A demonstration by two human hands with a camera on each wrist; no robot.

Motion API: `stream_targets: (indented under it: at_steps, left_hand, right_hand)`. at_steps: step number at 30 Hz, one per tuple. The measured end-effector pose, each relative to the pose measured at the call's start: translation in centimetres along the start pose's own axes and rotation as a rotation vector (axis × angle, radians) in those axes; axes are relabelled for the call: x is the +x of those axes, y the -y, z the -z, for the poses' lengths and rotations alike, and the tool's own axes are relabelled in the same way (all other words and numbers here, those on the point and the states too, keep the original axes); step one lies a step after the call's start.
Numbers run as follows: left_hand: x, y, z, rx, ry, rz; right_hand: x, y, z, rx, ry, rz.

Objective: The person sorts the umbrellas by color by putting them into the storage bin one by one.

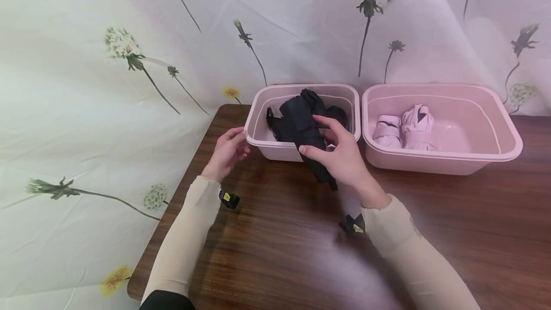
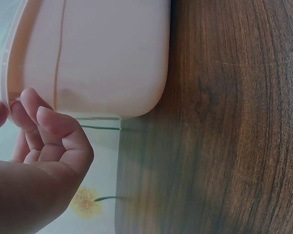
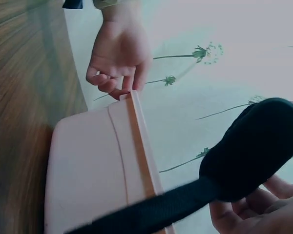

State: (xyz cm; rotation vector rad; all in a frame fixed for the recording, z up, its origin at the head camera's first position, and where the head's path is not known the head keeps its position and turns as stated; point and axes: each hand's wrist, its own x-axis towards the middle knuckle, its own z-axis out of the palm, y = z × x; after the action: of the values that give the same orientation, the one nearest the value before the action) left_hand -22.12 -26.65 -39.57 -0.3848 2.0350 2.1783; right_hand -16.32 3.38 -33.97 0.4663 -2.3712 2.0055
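Note:
My right hand (image 1: 344, 157) grips a black folded umbrella (image 1: 299, 121), tilted over the front rim of the left pink bin (image 1: 275, 152). In the right wrist view the rounded end of the umbrella (image 3: 254, 146) is close to the camera, and a black strap (image 3: 151, 212) hangs from it. More black folded fabric items (image 1: 280, 129) lie inside that bin, partly hidden by the umbrella and my hand. At the bin's left corner my left hand (image 1: 228, 152) pinches the rim between thumb and finger, as the left wrist view of the hand (image 2: 53, 141) also shows.
A wider pink bin (image 1: 473, 130) stands just to the right, holding two pink rolled umbrellas (image 1: 417, 126) at its left end. Both bins sit on a dark wooden table (image 1: 275, 252), against a white cloth (image 1: 292, 23) printed with dandelions.

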Motion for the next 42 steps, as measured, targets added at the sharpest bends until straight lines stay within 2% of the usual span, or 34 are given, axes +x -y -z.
stream_targets:
  at_steps: [9, 13, 19, 27, 37, 42]
  left_hand:
    - [0.1, 0.1, -0.1, -0.019, -0.013, 0.012]
    - [0.1, 0.2, 0.0, -0.015, -0.017, 0.014]
    - [0.1, 0.2, 0.1, -0.02, -0.014, 0.013]
    - [0.0, 0.2, 0.0, -0.019, -0.02, 0.011]
    - [0.1, 0.1, -0.1, -0.023, 0.0, 0.002]
    - [0.2, 0.1, 0.1, -0.023, 0.005, 0.002]
  right_hand:
    - [1.8, 0.5, 0.8, 0.299, 0.005, -0.164]
    - [2.4, 0.5, 1.1, 0.399, -0.026, -0.21]
    - [3.2, 0.6, 1.2, 0.425, -0.081, -0.243]
    - [4.0, 0.2, 1.4, 0.484, -0.079, -0.296]
    - [4.8, 0.4, 1.1, 0.509, -0.032, -0.283]
    - [5.4, 0.3, 0.7, 0.485, -0.041, -0.265]
